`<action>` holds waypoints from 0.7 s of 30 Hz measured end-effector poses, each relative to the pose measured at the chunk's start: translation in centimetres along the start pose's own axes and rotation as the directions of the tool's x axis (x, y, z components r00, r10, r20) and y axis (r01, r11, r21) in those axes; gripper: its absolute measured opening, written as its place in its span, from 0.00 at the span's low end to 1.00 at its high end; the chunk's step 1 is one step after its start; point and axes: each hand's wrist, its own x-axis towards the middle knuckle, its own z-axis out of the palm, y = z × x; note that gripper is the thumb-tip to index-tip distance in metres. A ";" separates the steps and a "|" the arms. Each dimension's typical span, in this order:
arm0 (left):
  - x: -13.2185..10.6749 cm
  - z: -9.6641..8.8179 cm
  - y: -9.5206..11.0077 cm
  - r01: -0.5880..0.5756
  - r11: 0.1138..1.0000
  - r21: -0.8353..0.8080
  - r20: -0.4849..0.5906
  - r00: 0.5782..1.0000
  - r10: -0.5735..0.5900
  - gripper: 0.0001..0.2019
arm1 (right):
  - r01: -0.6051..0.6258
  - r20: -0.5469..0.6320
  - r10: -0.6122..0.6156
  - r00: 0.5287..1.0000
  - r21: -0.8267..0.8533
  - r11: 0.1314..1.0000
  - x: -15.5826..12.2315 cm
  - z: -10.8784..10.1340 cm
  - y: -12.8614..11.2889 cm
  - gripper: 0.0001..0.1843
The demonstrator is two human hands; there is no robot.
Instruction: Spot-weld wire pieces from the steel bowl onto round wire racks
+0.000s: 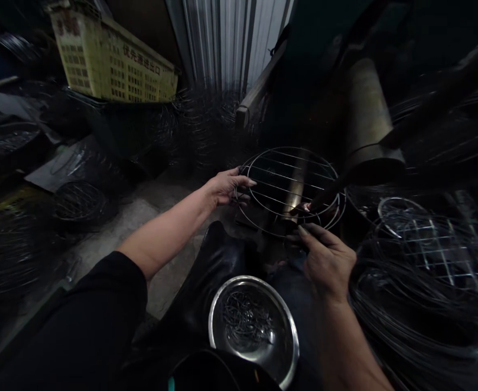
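A round wire rack, made of rings and straight cross wires, lies flat under a dark machine arm. My left hand grips the rack's left rim with curled fingers. My right hand pinches the rack's near edge, close to where the arm's tip meets the wires. A small metal piece glints at that spot. On my lap sits a shiny steel bowl with several small bent wire pieces in it.
Piles of finished wire racks and rings fill the right side. More wire coils lie on the floor at left. A yellow crate stands at the back left, before a corrugated metal wall.
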 end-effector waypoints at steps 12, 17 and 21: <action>0.5 0.5 0.8 0.008 1.000 0.000 -0.046 0.999 -0.008 0.30 | -0.004 -0.029 0.004 1.000 0.010 1.000 0.3 0.5 -1.0 0.18; 1.2 0.7 1.1 0.030 0.999 0.019 -0.057 0.998 -0.029 0.25 | -0.004 -0.005 0.004 1.000 0.053 0.999 1.0 0.9 -0.9 0.17; 1.5 0.9 1.4 0.046 0.998 0.053 -0.060 0.997 -0.042 0.20 | -0.023 -0.016 0.023 1.000 0.048 0.999 1.4 1.1 -1.1 0.17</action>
